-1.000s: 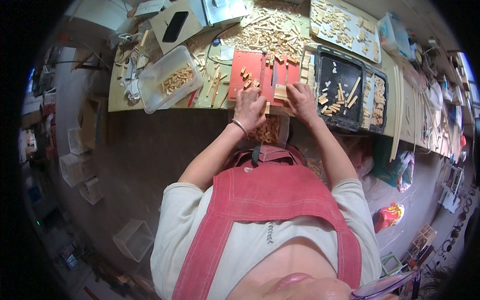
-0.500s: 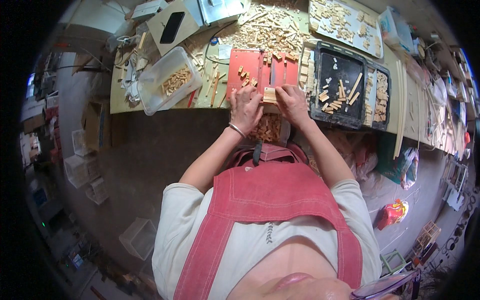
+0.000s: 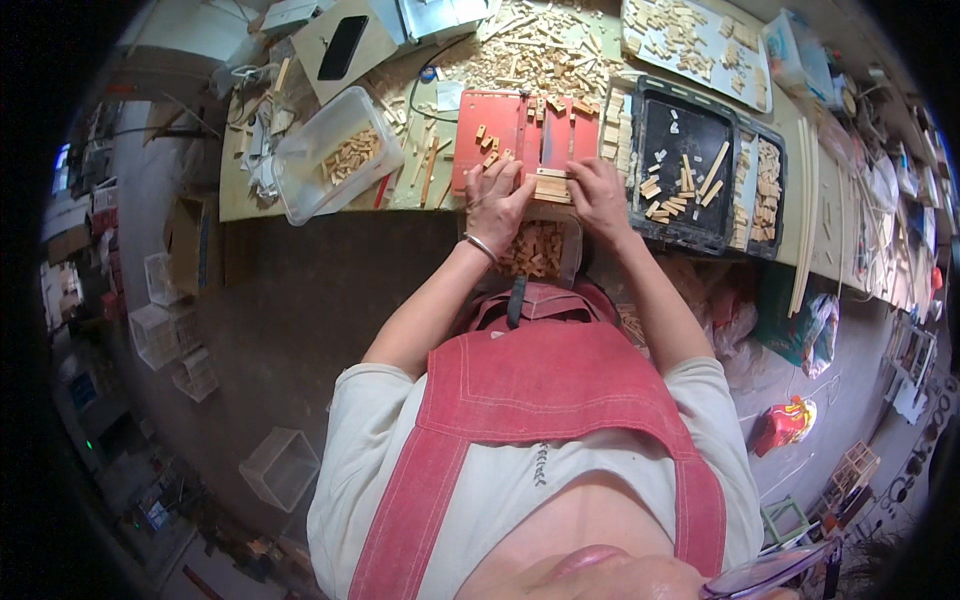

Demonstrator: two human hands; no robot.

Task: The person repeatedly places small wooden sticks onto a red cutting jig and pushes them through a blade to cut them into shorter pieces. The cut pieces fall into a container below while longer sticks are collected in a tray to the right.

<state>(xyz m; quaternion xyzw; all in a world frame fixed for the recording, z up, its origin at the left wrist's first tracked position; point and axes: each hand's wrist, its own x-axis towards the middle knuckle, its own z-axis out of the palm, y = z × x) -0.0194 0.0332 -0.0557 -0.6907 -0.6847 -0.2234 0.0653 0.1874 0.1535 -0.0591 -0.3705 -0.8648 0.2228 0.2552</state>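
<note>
At the near edge of a red slotted plate (image 3: 487,120) on the bench, a short, layered light-wood block (image 3: 552,188) lies between my hands. My left hand (image 3: 497,203) has its thumb and fingers closed at the block's left end. At the right end, my right hand (image 3: 602,200) pinches it with bent fingers. Several small wooden pieces (image 3: 487,141) rest on the plate left of the slots, and others line its far edge. Below the block, a clear container (image 3: 571,250) of small wood pieces sits in front of me, partly hidden by my left wrist.
Left on the bench stands a clear plastic box (image 3: 300,190) with wood pieces, near a phone (image 3: 343,48) on a board. A black tray (image 3: 690,115) with sticks lies to the right. Wood offcuts (image 3: 540,50) pile up behind the plate. Long strips (image 3: 803,220) overhang the bench edge.
My right hand has shifted a little to the right, and more of the wooden block shows between my hands. My left hand stays near the same spot.
</note>
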